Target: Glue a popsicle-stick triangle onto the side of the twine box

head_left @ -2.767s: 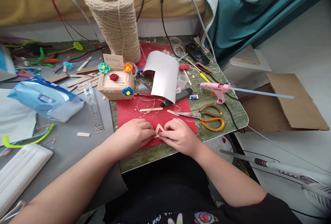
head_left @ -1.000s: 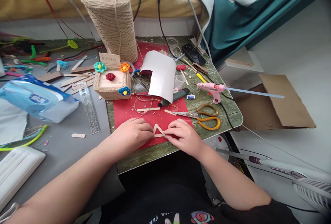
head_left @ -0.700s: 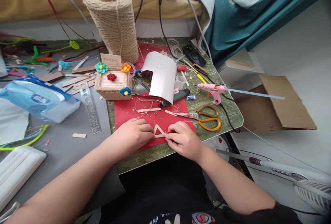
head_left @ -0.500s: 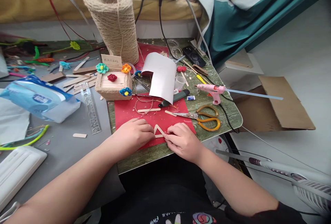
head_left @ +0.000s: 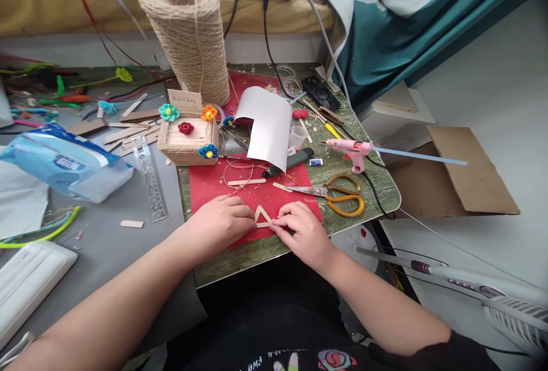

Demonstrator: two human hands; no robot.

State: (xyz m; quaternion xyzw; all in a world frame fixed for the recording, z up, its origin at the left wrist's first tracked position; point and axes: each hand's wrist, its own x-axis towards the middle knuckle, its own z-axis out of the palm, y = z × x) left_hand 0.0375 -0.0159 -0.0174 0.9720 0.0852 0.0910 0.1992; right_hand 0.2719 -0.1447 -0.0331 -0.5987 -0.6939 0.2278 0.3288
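L hand [head_left: 226, 220] & R hand [head_left: 299, 229] pinch stick triangle [head_left: 266, 215]; cup [head_left: 301, 136] beyond, contents unclear.

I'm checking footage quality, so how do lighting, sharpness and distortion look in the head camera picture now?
Head view: soft light, no hard shadows around left hand or right hand, both fairly sharp; head view: wide-angle stretching toward the edges, as in the left forearm; head view: the small card can't be read.

The person wears a black top [head_left: 240, 337] with a short sleeve [head_left: 466, 351] that leaves the right forearm [head_left: 385, 308] bare. White lettering [head_left: 258, 362] marks the front, near a rounded pink, purple and teal print [head_left: 337, 359].
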